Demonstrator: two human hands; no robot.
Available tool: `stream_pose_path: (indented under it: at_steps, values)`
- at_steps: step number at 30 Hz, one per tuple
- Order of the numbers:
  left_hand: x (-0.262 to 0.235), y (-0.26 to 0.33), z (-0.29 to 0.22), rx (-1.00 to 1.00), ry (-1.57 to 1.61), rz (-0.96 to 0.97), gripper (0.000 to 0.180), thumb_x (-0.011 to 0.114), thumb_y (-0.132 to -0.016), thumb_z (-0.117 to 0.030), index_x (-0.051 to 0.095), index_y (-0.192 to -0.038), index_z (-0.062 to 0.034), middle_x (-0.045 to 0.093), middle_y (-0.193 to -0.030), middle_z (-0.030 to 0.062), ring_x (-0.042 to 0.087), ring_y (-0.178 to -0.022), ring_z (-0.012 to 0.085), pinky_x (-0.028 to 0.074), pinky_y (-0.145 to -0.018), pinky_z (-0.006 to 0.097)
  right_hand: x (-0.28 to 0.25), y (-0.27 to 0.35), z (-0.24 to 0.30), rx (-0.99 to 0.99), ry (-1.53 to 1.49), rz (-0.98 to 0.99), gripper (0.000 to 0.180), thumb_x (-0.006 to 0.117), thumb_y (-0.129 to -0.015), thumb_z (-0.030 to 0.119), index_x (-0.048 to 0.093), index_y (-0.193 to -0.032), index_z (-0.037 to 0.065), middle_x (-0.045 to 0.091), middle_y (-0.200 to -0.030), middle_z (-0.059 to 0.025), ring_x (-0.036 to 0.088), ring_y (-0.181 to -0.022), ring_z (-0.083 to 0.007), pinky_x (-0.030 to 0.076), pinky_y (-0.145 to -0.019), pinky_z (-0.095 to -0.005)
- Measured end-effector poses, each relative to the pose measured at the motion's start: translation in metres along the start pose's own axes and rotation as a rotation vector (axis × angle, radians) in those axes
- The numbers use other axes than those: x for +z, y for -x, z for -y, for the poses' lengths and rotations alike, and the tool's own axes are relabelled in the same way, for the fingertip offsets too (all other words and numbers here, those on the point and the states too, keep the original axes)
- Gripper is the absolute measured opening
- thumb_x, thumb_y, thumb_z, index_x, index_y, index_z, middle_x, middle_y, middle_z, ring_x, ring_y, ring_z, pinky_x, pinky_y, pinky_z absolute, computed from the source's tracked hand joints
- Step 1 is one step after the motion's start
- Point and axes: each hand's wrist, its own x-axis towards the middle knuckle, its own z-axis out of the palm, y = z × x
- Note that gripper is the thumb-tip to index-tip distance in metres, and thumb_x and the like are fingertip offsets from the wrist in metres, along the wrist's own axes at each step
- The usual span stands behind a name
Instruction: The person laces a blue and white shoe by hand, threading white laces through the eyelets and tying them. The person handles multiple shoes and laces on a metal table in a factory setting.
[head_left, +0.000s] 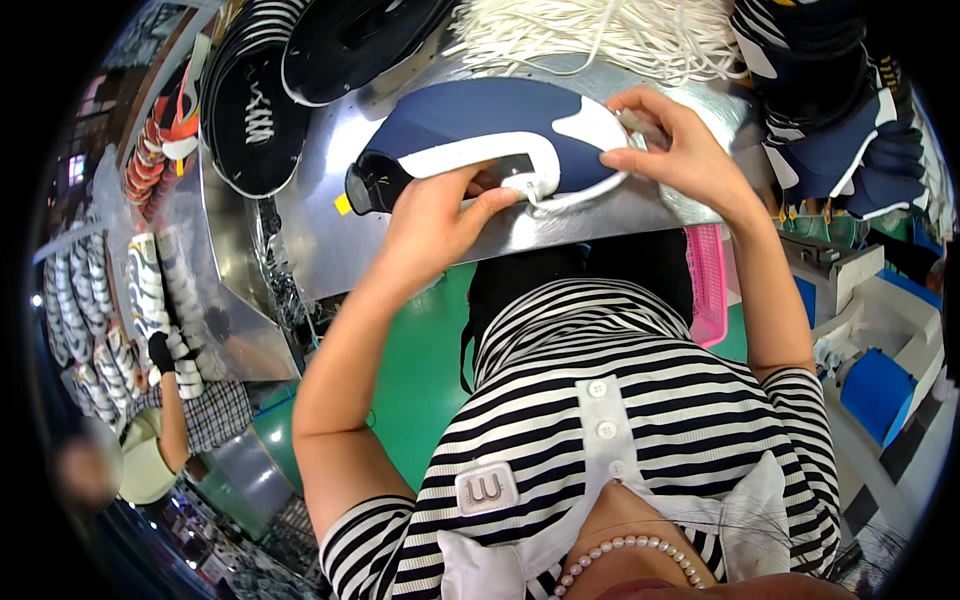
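Though beyond the navy upper [470, 112], white laces [610, 40] nearby, between dark stacks [245, 110].

bare tabletop [318, 240] left of shoe upper [470, 112]; white laces [610, 40] block beyond.

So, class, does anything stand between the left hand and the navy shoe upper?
Nothing visible does: the left hand is directly on the navy shoe upper. A white lace loops to the right of its thumb, and the lace pile lies beyond the upper.

Shows navy and white on the shoe upper [470, 112], white on shoelaces [600, 40], black-and-white stripes on the shirt [535, 420], pink on the basket [709, 290]
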Motion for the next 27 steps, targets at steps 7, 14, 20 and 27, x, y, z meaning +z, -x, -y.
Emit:
stream_pose_path:
  at_steps: [7,14,20,27]
  values:
    - [-0.010,-0.023,0.003,-0.348,0.309,0.397,0.045,0.056,-0.098,-0.040,0.065,-0.122,-0.0026,0.065,-0.115,0.0043,0.056,-0.107,0.0134,0.040,-0.098,0.027,0.028,0.001,-0.002,-0.111,0.026,-0.153,0.062,0.085,-0.071,0.019,0.058,-0.125,0.007,0.065,-0.110,-0.0088,0.061,-0.102,-0.0160,0.049,-0.085,-0.0270]
    - [0.015,-0.040,0.027,-0.070,0.286,-0.016,0.024,0.064,-0.085,-0.022,0.072,-0.096,-0.0032,0.073,-0.094,0.0098,0.068,-0.086,0.0201,0.050,-0.080,0.032,0.022,-0.011,-0.004,0.033,0.158,-0.225,0.059,0.083,-0.076,0.019,0.057,-0.126,-0.001,0.066,-0.101,-0.0072,0.060,-0.092,-0.0112,0.048,-0.079,-0.0233]
    - [0.014,-0.046,0.029,0.061,0.174,-0.226,0.021,0.062,-0.085,-0.017,0.071,-0.095,-0.0017,0.071,-0.081,0.0138,0.067,-0.073,0.0294,0.051,-0.072,0.036,0.021,-0.018,-0.018,0.218,-0.222,-0.193,0.044,0.077,-0.084,0.029,0.062,-0.115,0.002,0.067,-0.084,-0.0025,0.059,-0.075,-0.0060,0.044,-0.067,-0.0194]
    - [0.011,-0.048,0.016,-0.010,0.085,-0.210,0.019,0.067,-0.083,-0.018,0.073,-0.091,-0.0021,0.072,-0.086,0.0128,0.067,-0.077,0.0219,0.051,-0.073,0.031,0.023,-0.015,-0.018,0.199,-0.182,-0.178,0.037,0.076,-0.085,0.030,0.061,-0.108,0.005,0.064,-0.081,0.0005,0.055,-0.071,-0.0047,0.040,-0.062,-0.0198]
